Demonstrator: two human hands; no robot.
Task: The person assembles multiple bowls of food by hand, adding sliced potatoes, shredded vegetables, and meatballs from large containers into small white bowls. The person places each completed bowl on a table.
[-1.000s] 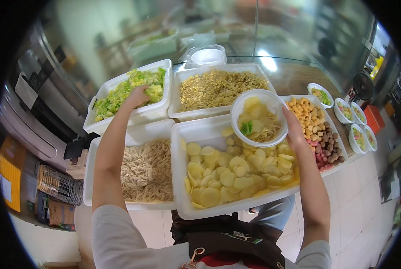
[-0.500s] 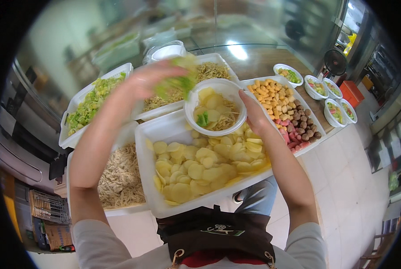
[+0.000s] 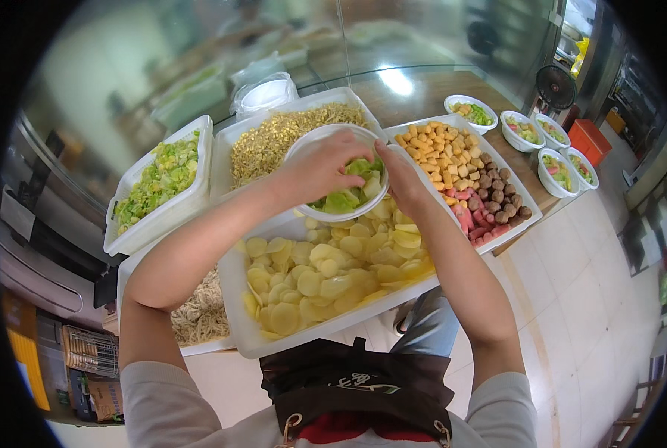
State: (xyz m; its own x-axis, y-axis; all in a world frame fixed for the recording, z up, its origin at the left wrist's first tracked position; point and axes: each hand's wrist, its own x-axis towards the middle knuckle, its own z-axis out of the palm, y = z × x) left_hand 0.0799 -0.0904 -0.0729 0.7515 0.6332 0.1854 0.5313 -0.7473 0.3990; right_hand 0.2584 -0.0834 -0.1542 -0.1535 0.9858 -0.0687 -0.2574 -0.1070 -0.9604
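My right hand [image 3: 402, 178] grips the right rim of a white round bowl [image 3: 326, 216], thumb on the edge. The bowl is held above a white tray [image 3: 233, 299] of sliced potatoes [image 3: 322, 276]. Reaching in from the left, my left hand [image 3: 320, 166] is inside the bowl, fingers curled round chopped lettuce [image 3: 342, 201]. Some green pieces show between its thumb and fingers. Most of what lies beneath the lettuce is hidden by the hand and the greens.
A lettuce tub [image 3: 109, 224] stands left, with a tray of pale shreds [image 3: 199, 313] nearer. Behind the bowl is a sprout-filled tray [image 3: 221, 142]. To the right lie a tray of meatballs and sausages [image 3: 531, 201] and several filled bowls [image 3: 557, 187]. Stacked bowls [image 3: 270, 93] sit at the back.
My left hand has come down and right into the bowl with the lettuce, which now covers the potato slices there. The bowl has shifted slightly left.
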